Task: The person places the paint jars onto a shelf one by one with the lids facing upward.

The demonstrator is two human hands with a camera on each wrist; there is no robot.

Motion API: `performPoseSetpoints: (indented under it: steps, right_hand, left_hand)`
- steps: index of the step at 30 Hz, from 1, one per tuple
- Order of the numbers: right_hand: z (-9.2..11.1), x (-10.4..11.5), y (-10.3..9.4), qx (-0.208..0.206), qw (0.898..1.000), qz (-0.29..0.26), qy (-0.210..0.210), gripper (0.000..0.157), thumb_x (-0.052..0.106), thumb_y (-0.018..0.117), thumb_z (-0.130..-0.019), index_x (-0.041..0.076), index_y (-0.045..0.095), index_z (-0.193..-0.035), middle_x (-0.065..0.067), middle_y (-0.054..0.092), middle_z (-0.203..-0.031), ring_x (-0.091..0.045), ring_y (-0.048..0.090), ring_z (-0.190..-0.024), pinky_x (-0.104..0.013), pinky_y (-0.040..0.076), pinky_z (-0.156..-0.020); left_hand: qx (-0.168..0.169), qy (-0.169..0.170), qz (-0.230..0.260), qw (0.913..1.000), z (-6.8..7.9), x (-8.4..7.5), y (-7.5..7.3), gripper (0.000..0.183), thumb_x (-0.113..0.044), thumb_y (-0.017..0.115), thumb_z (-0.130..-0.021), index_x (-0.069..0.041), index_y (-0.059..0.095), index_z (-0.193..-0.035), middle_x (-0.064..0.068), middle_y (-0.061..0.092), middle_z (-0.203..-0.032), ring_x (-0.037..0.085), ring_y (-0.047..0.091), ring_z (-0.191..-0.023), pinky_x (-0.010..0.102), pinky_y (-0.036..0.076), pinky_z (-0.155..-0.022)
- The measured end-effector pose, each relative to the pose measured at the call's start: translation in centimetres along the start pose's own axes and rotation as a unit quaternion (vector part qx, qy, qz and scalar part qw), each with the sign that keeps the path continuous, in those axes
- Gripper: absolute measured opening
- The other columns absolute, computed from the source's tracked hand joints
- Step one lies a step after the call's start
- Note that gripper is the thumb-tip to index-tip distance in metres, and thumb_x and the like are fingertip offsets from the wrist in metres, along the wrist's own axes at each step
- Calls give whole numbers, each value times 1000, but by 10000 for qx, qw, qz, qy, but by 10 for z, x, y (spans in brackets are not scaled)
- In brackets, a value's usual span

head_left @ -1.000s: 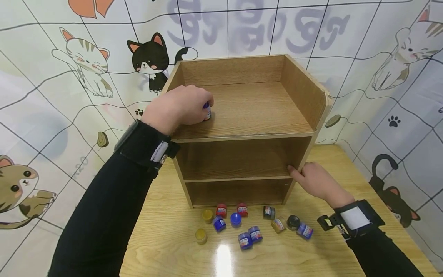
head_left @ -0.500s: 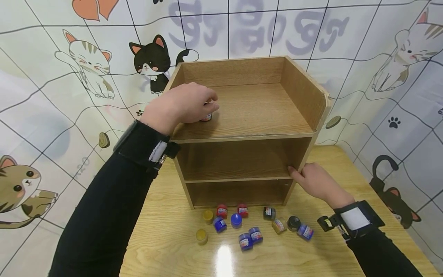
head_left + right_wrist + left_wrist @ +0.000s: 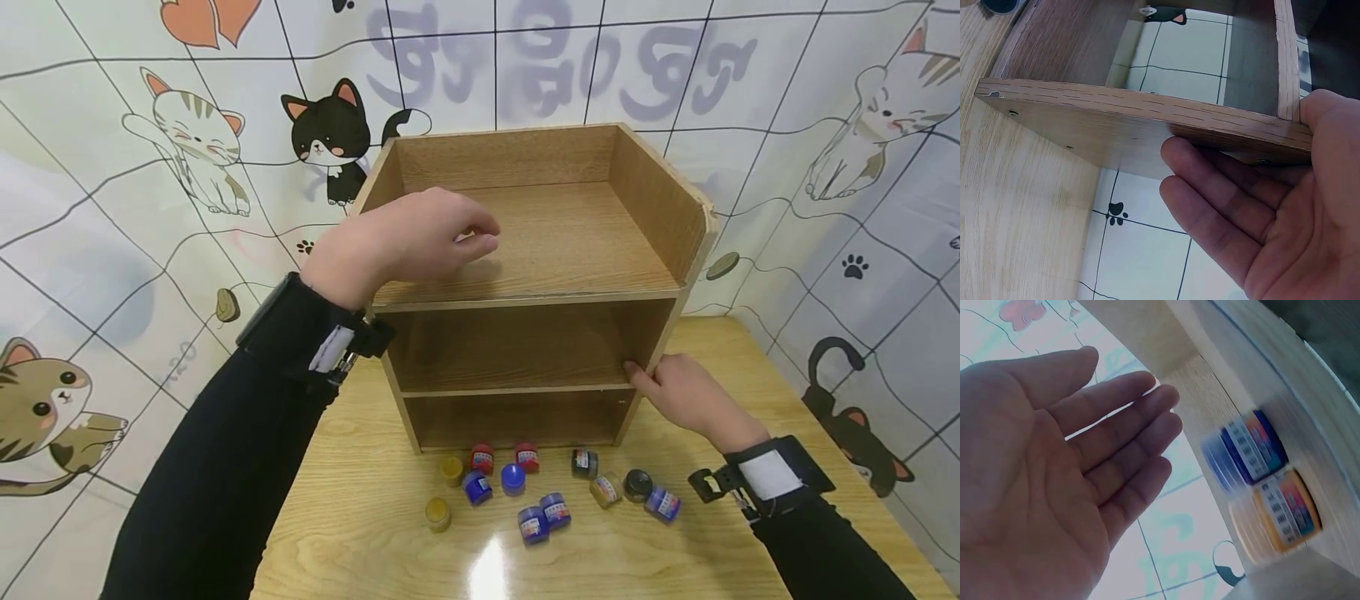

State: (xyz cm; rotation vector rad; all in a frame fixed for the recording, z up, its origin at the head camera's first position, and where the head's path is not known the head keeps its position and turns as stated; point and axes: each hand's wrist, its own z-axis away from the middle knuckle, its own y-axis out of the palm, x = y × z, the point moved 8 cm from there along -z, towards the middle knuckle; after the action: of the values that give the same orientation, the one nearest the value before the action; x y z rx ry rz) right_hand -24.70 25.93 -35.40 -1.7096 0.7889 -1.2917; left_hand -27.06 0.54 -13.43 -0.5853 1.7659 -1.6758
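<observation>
My left hand (image 3: 420, 237) hovers over the top board of a small wooden shelf unit (image 3: 555, 237) and holds nothing. In the left wrist view its fingers are extended, apart from a blue paint jar (image 3: 1252, 450) and a yellow-orange paint jar (image 3: 1286, 511), which stand side by side on the top board. The hand hides both jars in the head view. My right hand (image 3: 693, 400) grips the unit's right side panel (image 3: 1135, 134), thumb at the front by the middle shelf's edge and fingers along the outer face.
On the table (image 3: 360, 550) before the unit lie several small jars: yellow (image 3: 437, 514), red (image 3: 482, 457), blue (image 3: 533, 525) and black (image 3: 637, 484). Some stand, others lie on their sides. A cat-patterned sheet (image 3: 187, 333) hangs behind and at both sides.
My left hand has let go of the blue jar on the top board and moved slightly right, its fingers loosening. The right hand keeps its grip on the side panel.
</observation>
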Motion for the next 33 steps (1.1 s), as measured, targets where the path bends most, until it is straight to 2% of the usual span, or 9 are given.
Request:
performPoseSetpoints:
  steps: [4, 7, 14, 17, 24, 29, 33]
  right_hand:
    - [1, 0, 1, 7, 10000, 1, 5, 53, 37, 36, -103, -7, 60, -118, -13, 68, -88, -13, 46, -56, -30, 32, -46]
    - [1, -1, 2, 11, 10000, -8, 19, 53, 37, 36, -103, -6, 61, -117, -11, 67, -85, -13, 44, -53, -30, 32, -45]
    - [2, 0, 4, 17, 10000, -67, -36, 53, 36, 36, -103, -8, 57, -123, -19, 68, -101, -14, 48, -60, -30, 34, -48]
    - [2, -1, 4, 7, 10000, -88, -25, 52, 36, 37, -103, -8, 58, -121, -18, 69, -98, -13, 47, -57, -30, 33, -46]
    - [1, -2, 4, -8, 10000, -38, -18, 53, 36, 37, -102, -8, 59, -121, -21, 68, -102, -15, 52, -64, -30, 38, -50]
    - [1, -3, 3, -33, 10000, -20, -3, 52, 37, 37, -102, -7, 61, -118, -14, 69, -90, -14, 49, -58, -30, 35, -48]
    - [0, -2, 1, -75, 10000, 12, -52, 52, 37, 37, -103, -6, 61, -119, -15, 69, -92, -15, 50, -60, -30, 37, -50]
  left_hand:
    - [93, 228, 297, 9993, 6, -11, 5, 33, -29, 45, -102, -13, 60, -126, 1, 61, -119, 15, 54, -102, 37, 44, -95]
    - [138, 421, 499, 9978, 10, -19, 9, 32, -29, 45, -102, -13, 60, -125, 0, 61, -120, 14, 54, -105, 37, 43, -98]
    - [210, 902, 663, 9935, 21, -33, 21, 31, -32, 46, -101, -17, 62, -124, -5, 62, -119, 8, 53, -107, 33, 43, -97]
    - [340, 1145, 822, 9894, 28, -38, 29, 31, -33, 46, -101, -19, 62, -123, -8, 62, -116, 6, 53, -104, 31, 44, -95]
    - [665, 1619, 1445, 9739, 40, -49, 49, 31, -33, 47, -101, -18, 62, -124, -8, 63, -119, 4, 57, -101, 31, 48, -91]
    - [846, 1646, 1636, 9690, 49, -51, 70, 30, -32, 50, -100, -18, 63, -123, -8, 63, -120, 2, 57, -103, 29, 48, -92]
    - [1127, 1485, 1726, 9672, 54, -46, 95, 29, -31, 51, -100, -18, 63, -122, -8, 64, -118, 2, 58, -98, 29, 50, -91]
